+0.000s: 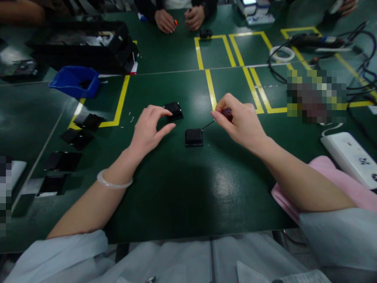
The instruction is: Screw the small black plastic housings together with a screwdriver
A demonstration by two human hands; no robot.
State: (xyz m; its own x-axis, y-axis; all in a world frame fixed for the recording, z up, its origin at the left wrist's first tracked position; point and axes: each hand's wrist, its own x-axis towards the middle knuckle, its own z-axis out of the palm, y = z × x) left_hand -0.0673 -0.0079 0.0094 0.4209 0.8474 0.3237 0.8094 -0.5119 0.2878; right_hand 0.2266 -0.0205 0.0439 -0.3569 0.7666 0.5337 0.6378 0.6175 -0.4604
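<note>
Near the middle of the green surface (pixel 165 192), a small black block (pixel 194 136) lies flat, probably placed there to be in easy reach of both hands. From its 2 o'clock, the right hand (pixel 243 122) has its fingers pinched round the dark reddish handle of a thin tool (pixel 227 113), likely so that the shaft, slanting toward 8 o'clock, can be aimed finely at the block's 1 o'clock corner, which the tip seems to meet. Toward 11 o'clock, a second black block (pixel 176 110) lies by the left hand (pixel 149 127), whose fingers curve apart, gripping nothing; whether the index tip touches it cannot be told. The nearer block looks dark and boxy, its raised middle sitting above a wider, faintly shiny lower edge
</note>
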